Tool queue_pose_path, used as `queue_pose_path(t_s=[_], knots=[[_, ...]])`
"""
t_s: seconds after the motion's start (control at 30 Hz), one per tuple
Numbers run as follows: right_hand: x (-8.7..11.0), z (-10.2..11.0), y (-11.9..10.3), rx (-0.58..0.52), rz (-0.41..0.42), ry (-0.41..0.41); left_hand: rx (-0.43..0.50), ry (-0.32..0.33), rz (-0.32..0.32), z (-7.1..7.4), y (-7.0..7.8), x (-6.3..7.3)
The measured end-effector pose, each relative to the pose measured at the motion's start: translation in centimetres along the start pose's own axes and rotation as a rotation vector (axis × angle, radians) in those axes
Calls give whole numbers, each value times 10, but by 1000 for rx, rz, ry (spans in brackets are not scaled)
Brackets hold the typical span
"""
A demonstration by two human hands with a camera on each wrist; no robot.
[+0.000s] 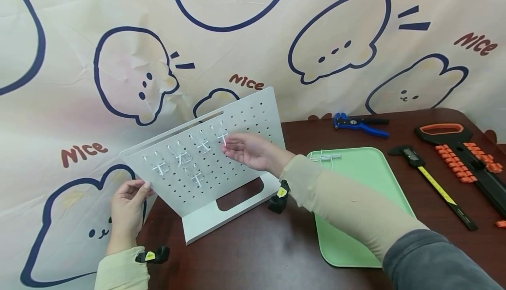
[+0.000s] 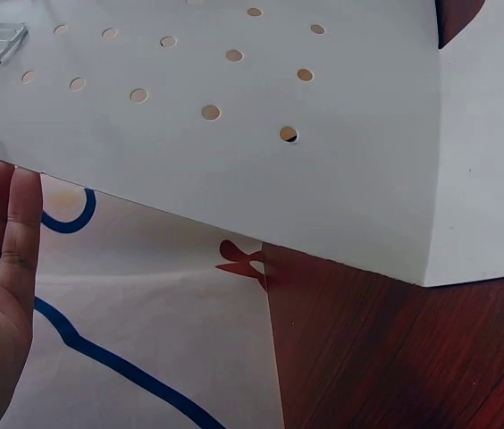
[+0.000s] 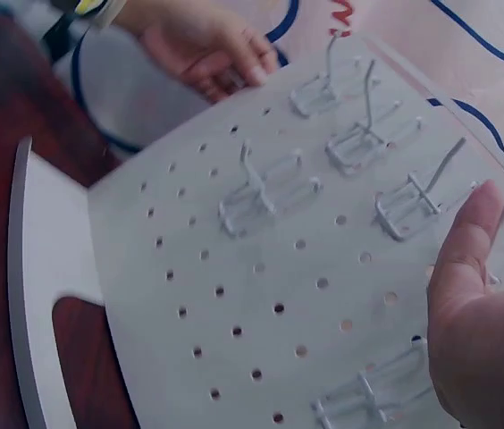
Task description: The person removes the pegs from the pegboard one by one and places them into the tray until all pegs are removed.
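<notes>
A white metal pegboard (image 1: 237, 171) stands tilted on its folded base, with several white wire hooks (image 1: 196, 178) fitted in its holes. At its left edge my left hand (image 1: 128, 206) pinches the board, thumb on the front and fingers behind. My right hand (image 1: 253, 151) is at the board's front with loosely straight fingers, beside the rightmost upper hook (image 1: 222, 137). In the right wrist view, that hook's prong passes through the gap between my thumb and index finger (image 3: 471, 232). Another hook (image 3: 368, 393) sits below my right hand there; the head view hides it.
A light green tray (image 1: 328, 250) with a few loose wire hooks (image 1: 326, 157) lies under my right forearm. Blue-handled pliers (image 1: 359, 125), a digital caliper (image 1: 435, 184) and a black rack with orange clips (image 1: 474, 162) lie to the right. A printed cloth (image 1: 245, 57) hangs behind.
</notes>
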State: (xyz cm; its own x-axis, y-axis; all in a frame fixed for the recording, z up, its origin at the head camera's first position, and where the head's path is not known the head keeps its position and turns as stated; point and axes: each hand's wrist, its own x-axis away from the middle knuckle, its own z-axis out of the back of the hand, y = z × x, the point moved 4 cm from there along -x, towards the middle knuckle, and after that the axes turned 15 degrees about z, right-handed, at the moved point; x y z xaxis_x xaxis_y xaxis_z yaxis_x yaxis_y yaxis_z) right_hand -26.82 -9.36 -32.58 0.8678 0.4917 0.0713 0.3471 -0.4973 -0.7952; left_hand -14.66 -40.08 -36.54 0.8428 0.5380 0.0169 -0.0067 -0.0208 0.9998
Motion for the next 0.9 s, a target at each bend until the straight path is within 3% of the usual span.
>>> queue_pose_path(t_s=[0.2,0.9], knots=[[2,-2,3,-89,-20,-11,-32,17,19,2,-2,0],[0,-5,9,-135,-4,44,-19,2,-8,0,0,2]])
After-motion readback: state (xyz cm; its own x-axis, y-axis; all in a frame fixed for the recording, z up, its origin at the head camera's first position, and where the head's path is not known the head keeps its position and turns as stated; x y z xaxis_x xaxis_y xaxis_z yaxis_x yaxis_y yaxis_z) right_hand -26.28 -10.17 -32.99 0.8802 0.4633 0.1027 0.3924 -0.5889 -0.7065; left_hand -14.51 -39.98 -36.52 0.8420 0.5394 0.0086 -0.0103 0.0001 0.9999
